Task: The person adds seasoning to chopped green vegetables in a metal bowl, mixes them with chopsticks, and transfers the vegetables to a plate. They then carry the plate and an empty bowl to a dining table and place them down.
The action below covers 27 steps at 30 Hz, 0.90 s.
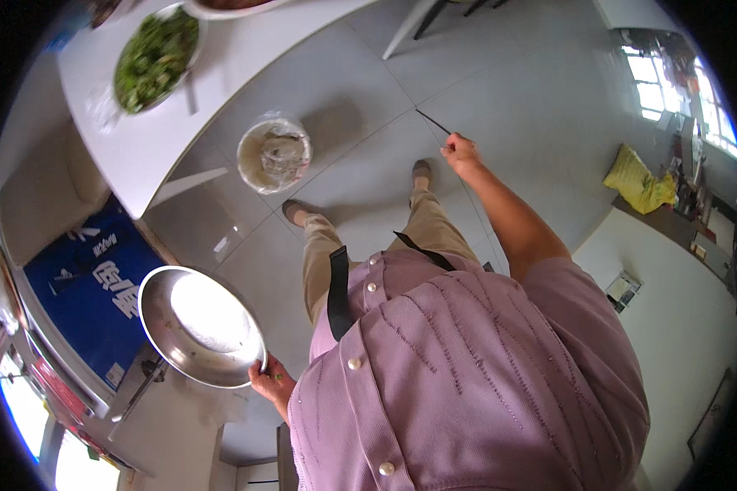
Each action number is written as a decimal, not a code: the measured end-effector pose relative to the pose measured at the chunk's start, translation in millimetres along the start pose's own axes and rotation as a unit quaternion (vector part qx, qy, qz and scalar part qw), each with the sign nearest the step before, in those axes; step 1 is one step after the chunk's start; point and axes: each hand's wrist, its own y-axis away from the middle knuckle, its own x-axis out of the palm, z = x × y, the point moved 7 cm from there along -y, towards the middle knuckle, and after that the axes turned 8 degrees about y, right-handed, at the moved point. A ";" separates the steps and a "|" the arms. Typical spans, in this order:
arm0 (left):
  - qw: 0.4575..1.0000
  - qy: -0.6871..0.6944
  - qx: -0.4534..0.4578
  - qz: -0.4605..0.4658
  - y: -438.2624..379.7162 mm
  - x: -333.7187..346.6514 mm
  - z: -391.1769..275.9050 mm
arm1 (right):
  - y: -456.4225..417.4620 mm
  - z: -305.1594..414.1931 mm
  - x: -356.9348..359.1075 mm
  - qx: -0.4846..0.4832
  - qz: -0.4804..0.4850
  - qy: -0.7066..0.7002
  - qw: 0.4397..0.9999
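My left hand [272, 379] grips the rim of a shiny stainless steel basin [163, 340], with the thumb over the edge. The basin is tilted, its inside facing up at me; bright glare covers much of its bottom, and a few small specks cling to the metal. A green scrap sticks to my left fingers. Out to the right, my right hand [462, 152] is closed around a thin dark stick-like utensil [433, 121], pointing up and left over the floor. Which utensil it is, I cannot tell. A bin lined with clear plastic [244, 161] stands on the floor ahead of my feet.
At upper left is a white table [129, 159] bearing a dish of chopped leafy greens [156, 58]. Beside it stand a beige chair [43, 190] and a large blue box [74, 301] with printing. A yellow sack [635, 178] lies on a ledge at right.
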 end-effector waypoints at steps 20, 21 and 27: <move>0.906 -0.422 -0.022 0.014 123.7 175.0 276.9 | -162.7 -247.3 156.1 0.134 0.063 -0.019 0.989; 0.890 -0.456 -0.013 0.010 126.8 185.6 290.5 | -179.1 -249.0 170.6 0.129 0.070 0.005 0.989; 0.848 -0.525 -0.034 0.066 74.8 207.3 324.4 | -246.1 -270.1 282.5 0.140 0.109 0.122 0.976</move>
